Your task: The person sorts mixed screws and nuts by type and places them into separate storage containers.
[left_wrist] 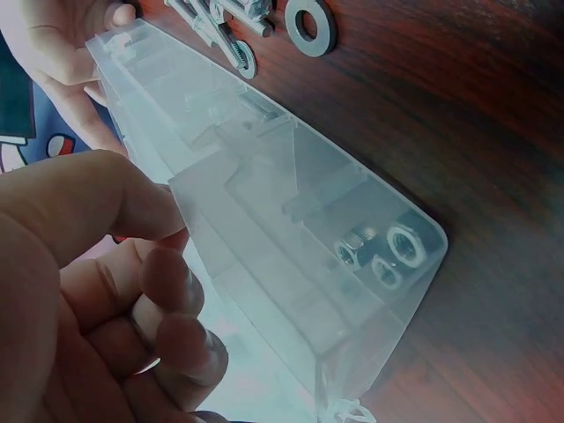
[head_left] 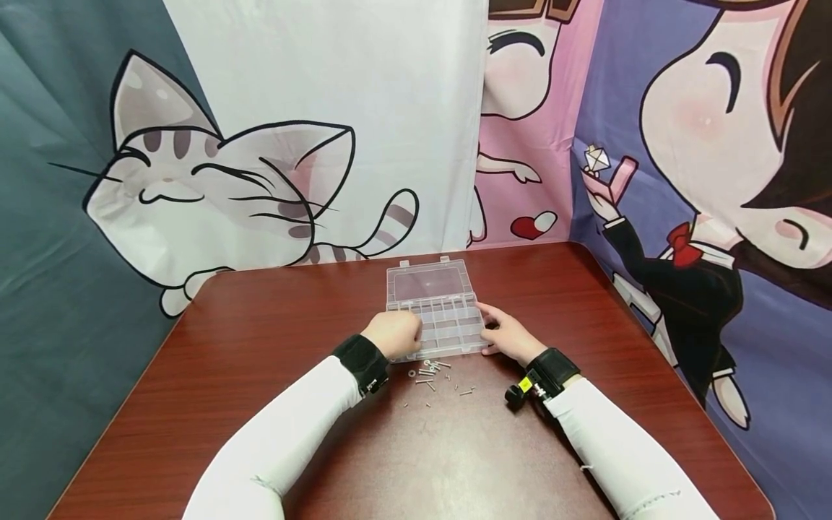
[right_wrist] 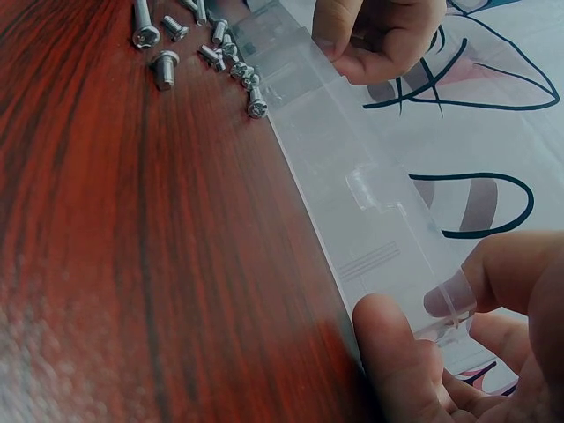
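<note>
A clear plastic compartment box point(head_left: 459, 323) sits on the table with its lid point(head_left: 425, 282) laid back. My left hand point(head_left: 395, 334) is over the box's left compartments with its fingers curled. Its thumb and a finger point(left_wrist: 145, 207) come together at the top edge of the front wall; I cannot tell whether they pinch a small piece. Several nuts point(left_wrist: 351, 254) show through the wall in the front left corner compartment. At the right end, my right hand point(head_left: 510, 336) grips the box, its thumb point(right_wrist: 388, 330) against the front wall.
Screws point(right_wrist: 166, 70) and washers point(left_wrist: 327, 31) lie scattered on the brown table point(head_left: 279, 310) just in front of the box. A few small screws point(head_left: 466, 392) lie apart, closer to me. Printed cartoon cloth point(head_left: 429, 94) hangs behind the table.
</note>
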Available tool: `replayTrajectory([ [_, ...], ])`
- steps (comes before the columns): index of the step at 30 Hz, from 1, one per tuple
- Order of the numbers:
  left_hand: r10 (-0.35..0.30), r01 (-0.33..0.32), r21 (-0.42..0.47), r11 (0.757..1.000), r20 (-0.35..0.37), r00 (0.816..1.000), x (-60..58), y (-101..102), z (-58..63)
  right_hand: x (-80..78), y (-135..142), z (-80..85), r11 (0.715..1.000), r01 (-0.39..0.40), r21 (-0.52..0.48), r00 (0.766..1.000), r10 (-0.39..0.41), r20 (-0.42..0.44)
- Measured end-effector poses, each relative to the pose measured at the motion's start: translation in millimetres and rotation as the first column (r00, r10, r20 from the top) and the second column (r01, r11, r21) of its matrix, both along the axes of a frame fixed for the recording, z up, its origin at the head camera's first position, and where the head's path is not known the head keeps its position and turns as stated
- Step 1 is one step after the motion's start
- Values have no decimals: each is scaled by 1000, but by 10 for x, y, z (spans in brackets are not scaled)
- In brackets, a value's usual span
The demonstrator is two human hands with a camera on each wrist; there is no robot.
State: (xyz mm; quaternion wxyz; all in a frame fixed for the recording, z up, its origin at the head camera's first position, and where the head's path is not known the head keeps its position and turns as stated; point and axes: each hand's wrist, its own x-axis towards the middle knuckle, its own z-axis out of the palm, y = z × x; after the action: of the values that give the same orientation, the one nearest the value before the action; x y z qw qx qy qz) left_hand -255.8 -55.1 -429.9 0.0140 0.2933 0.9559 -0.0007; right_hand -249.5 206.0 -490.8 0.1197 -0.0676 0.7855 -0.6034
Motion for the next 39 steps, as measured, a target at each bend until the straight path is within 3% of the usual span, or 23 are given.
replayTrajectory([
  [11,-6,8,32,999,-36,999,90,-65,-66,21,-17,-64,1000,-3,0,1000,3,2],
  [18,-79,82,27,996,-113,990,302,-69,-17,46,-6,27,1000,-15,0,1000,15,6],
  [21,-110,117,44,992,-133,985,430,-86,-18,7,4,-25,1000,-8,5,1000,8,2],
  [29,-209,228,94,969,-177,962,773,-116,-43,-16,13,19,999,23,26,1000,-23,-9],
  [39,-218,235,77,969,-186,958,850,-18,-144,-12,-1,-5,1000,10,27,1000,-10,-7],
])
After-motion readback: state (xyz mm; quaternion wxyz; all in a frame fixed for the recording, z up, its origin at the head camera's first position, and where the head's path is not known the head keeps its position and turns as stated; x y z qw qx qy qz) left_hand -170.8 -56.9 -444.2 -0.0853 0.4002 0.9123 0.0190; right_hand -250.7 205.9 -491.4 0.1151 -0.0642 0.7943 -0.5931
